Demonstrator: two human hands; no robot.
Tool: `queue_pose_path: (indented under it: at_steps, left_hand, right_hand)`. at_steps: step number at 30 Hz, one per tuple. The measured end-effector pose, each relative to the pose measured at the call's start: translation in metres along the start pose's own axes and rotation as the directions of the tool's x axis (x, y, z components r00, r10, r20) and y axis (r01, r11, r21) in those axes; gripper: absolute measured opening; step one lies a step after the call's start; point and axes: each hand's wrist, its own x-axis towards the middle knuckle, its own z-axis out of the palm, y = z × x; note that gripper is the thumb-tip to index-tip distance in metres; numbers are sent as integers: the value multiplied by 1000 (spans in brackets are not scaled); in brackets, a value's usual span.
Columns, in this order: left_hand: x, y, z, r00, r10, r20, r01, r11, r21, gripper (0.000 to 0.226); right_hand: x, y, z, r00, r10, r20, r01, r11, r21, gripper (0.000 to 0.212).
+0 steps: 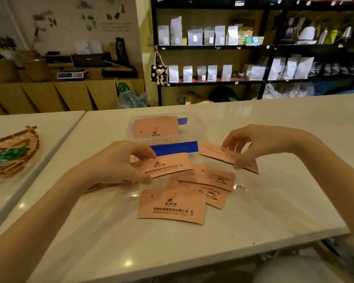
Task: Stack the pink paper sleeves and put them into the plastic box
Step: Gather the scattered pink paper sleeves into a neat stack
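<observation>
Sleeves everywhere, so here's where I'm at. My left hand [129, 162] has one pink sleeve [166, 165] pinched between thumb and fingers, closed on its left end, printed side up. It sits just in front of the clear plastic box [196, 127], near the blue tape [175, 148] on the box's front wall. Looks like there are more sleeves tucked under that same hand, edges fanning out toward my wrist, but they're blurry so I can't say how many. I reckon I'm holding the growing stack on that side so the other hand is free to feed it.

My right hand [247, 146] is down on another sleeve [217, 153] off to the right of the box, thumb and fingertips closed on its right end, the left end tipped up a bit off the table [274, 201]. Pinching by the end makes sense, these things are flat and hard to lift otherwise.

Three more loose ones are lying between my hands: a coffee-cup sleeve [211, 176] overlapping a second cup sleeve [213, 196], and the nearest sleeve [172, 207] closest to me, overlapping the second one's left edge.

Box already has a batch of sleeves [155, 126] lying flat in it. So I'd call this partway: gather the loose ones, square them up, drop them in.
</observation>
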Motion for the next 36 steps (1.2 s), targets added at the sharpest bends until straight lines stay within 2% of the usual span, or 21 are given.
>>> queue_pose_path:
  at_steps: [6,10,14,19,24,32,36]
  left_hand:
    - [-31,-49,-28,988,-69,-139,63,997,-50,46]
    - [-40,-79,-30,965,-159,-211,132,982,-134,61]
    - [-44,-93,-25,940,-199,-277,143,967,-211,78]
    - [-45,-104,-15,925,-227,-304,145,952,-270,95]
    - [-47,-112,-10,920,-254,-298,135,920,-368,97]
    - [-45,-113,-11,929,-268,-257,180,930,-320,93]
    - [-46,-107,-15,925,-260,-277,218,960,-174,90]
  right_hand:
    - [34,-58,4,961,-251,-116,261,962,81,53]
    - [62,-101,18,896,-413,-161,416,909,-22,54]
    - [86,-137,33,829,-546,-121,529,836,-148,48]
    - [109,-163,50,794,-604,-62,555,764,-329,49]
    - [117,-175,65,808,-589,-13,540,748,-386,49]
    - [128,-175,77,810,-586,13,524,714,-465,49]
    - [126,-171,78,787,-617,-1,540,689,-483,50]
